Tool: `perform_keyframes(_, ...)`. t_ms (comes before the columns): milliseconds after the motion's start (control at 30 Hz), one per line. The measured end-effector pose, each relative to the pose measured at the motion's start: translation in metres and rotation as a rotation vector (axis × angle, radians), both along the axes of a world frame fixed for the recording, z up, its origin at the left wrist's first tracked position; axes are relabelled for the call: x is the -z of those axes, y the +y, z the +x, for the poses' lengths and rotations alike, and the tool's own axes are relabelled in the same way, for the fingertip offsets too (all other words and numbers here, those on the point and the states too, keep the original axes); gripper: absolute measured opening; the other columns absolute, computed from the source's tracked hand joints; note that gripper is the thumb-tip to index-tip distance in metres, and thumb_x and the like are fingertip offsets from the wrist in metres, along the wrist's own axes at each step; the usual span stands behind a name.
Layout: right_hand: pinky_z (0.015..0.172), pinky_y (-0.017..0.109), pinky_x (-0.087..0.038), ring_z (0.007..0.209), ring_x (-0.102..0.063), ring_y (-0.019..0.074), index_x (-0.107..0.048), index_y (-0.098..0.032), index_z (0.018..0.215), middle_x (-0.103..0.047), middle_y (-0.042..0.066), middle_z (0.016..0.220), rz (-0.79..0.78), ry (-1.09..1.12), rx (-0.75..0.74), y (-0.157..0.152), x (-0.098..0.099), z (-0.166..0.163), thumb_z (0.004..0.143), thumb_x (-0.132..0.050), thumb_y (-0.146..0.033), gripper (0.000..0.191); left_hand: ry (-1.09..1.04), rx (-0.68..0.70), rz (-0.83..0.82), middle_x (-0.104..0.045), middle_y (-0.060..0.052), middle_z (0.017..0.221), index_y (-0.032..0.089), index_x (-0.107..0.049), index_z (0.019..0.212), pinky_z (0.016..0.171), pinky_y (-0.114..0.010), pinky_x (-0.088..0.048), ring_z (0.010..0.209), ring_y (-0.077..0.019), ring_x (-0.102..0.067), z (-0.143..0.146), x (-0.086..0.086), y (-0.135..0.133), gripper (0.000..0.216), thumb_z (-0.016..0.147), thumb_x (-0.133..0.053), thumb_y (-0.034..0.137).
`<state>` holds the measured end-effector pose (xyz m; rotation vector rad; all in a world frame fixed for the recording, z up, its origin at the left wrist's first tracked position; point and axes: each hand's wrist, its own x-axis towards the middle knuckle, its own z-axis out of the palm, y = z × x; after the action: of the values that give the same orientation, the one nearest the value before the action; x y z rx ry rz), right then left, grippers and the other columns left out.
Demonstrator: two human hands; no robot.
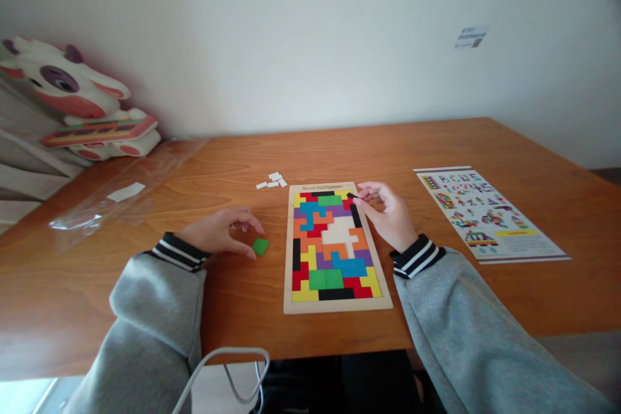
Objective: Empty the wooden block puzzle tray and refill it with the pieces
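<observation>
A wooden puzzle board lies in front of me, filled with coloured block pieces except for a bare gap right of its middle. My right hand pinches a small black puzzle piece at the board's upper right corner. Left of the board, a green square puzzle piece rests on the table. My left hand is beside it, thumb and fingers apart at its left and upper edges; whether they touch it, I cannot tell.
Several small white pieces lie beyond the board's left corner. A printed pattern sheet is on the right of the wooden table. Clear plastic wrapping and a cow-shaped toy keyboard sit at left. A white cable hangs by the front edge.
</observation>
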<state>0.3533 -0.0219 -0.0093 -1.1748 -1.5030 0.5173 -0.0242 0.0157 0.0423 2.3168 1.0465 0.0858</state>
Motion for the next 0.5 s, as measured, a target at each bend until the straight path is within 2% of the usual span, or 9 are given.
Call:
perform_keyframes(133,0.084,0.040,-0.053,0.083,-0.065,0.0190,-0.059,-0.023,0.109,-0.068,0.004,0.091,-0.029,0.072,0.074,0.003,0.004,0.004,0.084,-0.070,-0.036,0.031,-0.027,0.013,-0.003,-0.063,0.000,0.085,0.024,-0.075,0.093,0.069,-0.023,-0.045,0.077,-0.0148,-0.057,0.011,0.006,0.001,0.044,0.067,-0.080,0.058)
perform_keyframes(333,0.073,0.037,-0.054,0.079,-0.064,0.0186,-0.057,-0.023,0.110,-0.068,0.004,0.089,-0.057,0.167,0.168,0.007,0.008,0.007,0.081,-0.071,-0.040,0.036,-0.116,0.067,-0.017,-0.065,-0.001,0.086,0.022,-0.074,0.084,0.068,-0.022,-0.047,0.078,-0.0144,-0.060,0.017,0.005,-0.002,0.034,0.070,-0.079,0.052)
perform_keyframes(500,0.074,0.036,-0.054,0.081,-0.064,0.0189,-0.058,-0.022,0.110,-0.067,0.005,0.090,-0.062,0.159,0.148,0.006,0.008,0.006,0.082,-0.070,-0.038,0.034,-0.169,0.016,-0.187,-0.067,0.001,0.073,0.018,-0.069,0.085,0.059,-0.021,-0.048,0.066,-0.0123,-0.061,0.023,0.005,-0.009,0.029,0.072,-0.081,0.041)
